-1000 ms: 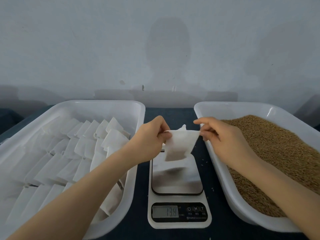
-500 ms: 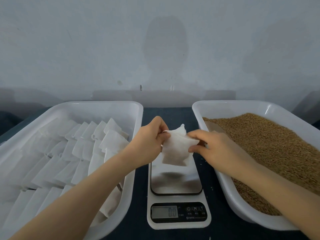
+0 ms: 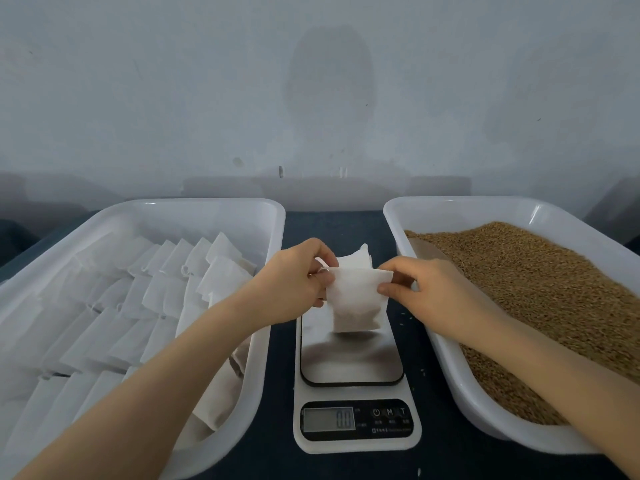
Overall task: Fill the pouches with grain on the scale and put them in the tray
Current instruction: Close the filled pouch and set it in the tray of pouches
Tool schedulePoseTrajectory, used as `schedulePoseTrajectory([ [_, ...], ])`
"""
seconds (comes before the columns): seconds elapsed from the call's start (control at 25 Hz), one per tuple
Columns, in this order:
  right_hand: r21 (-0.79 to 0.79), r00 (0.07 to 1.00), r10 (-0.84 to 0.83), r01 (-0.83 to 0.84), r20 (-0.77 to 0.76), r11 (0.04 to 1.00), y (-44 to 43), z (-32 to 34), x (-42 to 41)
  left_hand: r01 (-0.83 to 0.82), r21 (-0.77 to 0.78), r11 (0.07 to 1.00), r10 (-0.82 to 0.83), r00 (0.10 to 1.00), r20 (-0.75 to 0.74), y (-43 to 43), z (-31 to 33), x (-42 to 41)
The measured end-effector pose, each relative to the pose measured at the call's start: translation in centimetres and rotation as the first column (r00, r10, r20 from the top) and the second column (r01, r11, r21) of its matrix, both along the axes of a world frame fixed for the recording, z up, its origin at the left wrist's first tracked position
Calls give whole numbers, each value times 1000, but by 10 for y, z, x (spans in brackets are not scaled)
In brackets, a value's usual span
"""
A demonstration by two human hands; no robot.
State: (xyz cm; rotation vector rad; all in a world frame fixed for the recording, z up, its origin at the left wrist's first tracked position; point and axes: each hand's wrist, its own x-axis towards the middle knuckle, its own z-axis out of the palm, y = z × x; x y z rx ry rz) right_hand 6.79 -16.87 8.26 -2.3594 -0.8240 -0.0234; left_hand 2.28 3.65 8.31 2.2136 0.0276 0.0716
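Note:
A small white fabric pouch [image 3: 356, 303] hangs above the far end of the kitchen scale [image 3: 353, 358], its lower part darker with grain inside. My left hand [image 3: 294, 282] pinches its left top corner. My right hand [image 3: 426, 289] pinches its right top edge. The scale's display [image 3: 329, 418] is lit. The white tray on the left [image 3: 273, 237] holds several white pouches [image 3: 138, 306] laid in rows. The white tray on the right [image 3: 450, 362] is heaped with brown grain [image 3: 540, 289].
A scoop's pale edge [image 3: 427, 249] pokes out of the grain near the right tray's far left corner. A few stray grains [image 3: 412, 315] lie on the dark table between scale and right tray. A grey wall stands close behind the trays.
The pouch has been lifted off the scale: the reading dropped from 13.4 to about zero. My right hand came in closer to the pouch's top, which is now gathered narrower.

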Motion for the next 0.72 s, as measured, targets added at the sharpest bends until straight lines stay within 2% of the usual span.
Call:
schedulePoseTrajectory([
  [0.16,-39,1000,4,-4,-4,999,-1,-3,3,49,110,993,-48,999,-12,0,1,-2],
  [0.36,-5,999,29,-30,-28,1000,-1,-1,0,14,87,996,-16,999,30,0,4,-3],
  [0.56,-21,999,22,-23,-31,1000,-1,1,-3,83,234,969,-76,996,-41,1,2,-3],
  [0.72,-19,999,27,-28,-28,999,-1,1,-3,115,284,952,-99,993,-71,1,3,-4],
])
